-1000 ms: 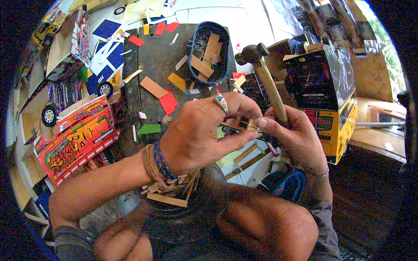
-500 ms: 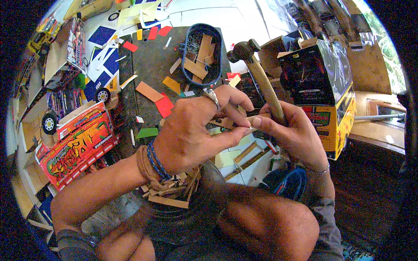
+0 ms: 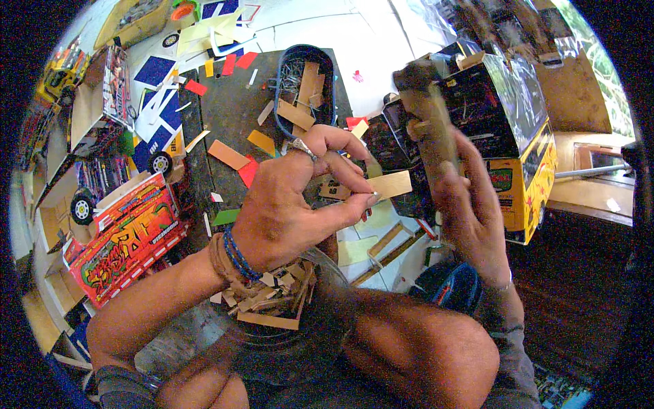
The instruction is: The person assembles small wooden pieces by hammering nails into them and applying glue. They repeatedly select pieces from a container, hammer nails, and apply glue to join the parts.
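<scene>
Paper scraps litter the dark work board [image 3: 231, 109]. Left hand [image 3: 286, 204] pinches a small tan wooden strip [image 3: 390, 184], keeping it steady; right hand [image 3: 470, 211] grips a blurry wooden-handled hammer [image 3: 429, 119] raised above it.

**Bright daylight, blurred hammer**

Strong daylight floods the white floor [image 3: 381, 41] at top, nearly washed out. The hammer [image 3: 429, 116] and right hand [image 3: 470, 211] smear with motion blur. Fisheye bending and a black vignette ring the edges.
</scene>
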Demonstrator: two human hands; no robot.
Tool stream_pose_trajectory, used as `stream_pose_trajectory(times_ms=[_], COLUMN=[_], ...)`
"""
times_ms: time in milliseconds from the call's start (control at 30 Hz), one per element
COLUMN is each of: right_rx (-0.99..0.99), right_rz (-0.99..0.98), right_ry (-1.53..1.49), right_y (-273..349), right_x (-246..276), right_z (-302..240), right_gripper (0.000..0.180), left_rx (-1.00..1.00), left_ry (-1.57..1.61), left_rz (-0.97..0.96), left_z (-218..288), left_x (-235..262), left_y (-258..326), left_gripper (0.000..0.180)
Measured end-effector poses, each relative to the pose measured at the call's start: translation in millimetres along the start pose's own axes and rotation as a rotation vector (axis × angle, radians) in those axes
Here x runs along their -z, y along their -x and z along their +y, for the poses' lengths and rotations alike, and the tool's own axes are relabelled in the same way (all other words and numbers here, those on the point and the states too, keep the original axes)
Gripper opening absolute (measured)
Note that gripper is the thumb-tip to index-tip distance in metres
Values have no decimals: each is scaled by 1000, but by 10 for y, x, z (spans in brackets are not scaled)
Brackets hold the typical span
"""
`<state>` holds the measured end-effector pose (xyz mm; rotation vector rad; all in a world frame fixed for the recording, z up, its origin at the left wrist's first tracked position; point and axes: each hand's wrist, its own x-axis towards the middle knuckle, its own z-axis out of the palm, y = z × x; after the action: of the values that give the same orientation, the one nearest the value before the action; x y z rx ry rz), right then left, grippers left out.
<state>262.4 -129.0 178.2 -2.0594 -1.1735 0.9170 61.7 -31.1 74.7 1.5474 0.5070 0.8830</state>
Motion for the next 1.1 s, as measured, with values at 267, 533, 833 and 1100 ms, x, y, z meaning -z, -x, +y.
stream_pose_trajectory(times_ms=[267,533,833,1100], right_rx=[454,544,644,605], right_rz=[-108,-75,-30,31], right_ry=[590,693,710,712], right_y=[479,501,475,467], right_x=[279,226,201,256], right_z=[225,380,434,538], right_gripper=[64,70,76,68], left_rx=[40,79,117,126], left_ry=[-13,-27,1,26], left_rz=[-33,-55,-45,-32], left_z=[-8,76,54,65], left_x=[11,47,33,22], left_y=[21,7,22,34], left_gripper=[42,44,41,39])
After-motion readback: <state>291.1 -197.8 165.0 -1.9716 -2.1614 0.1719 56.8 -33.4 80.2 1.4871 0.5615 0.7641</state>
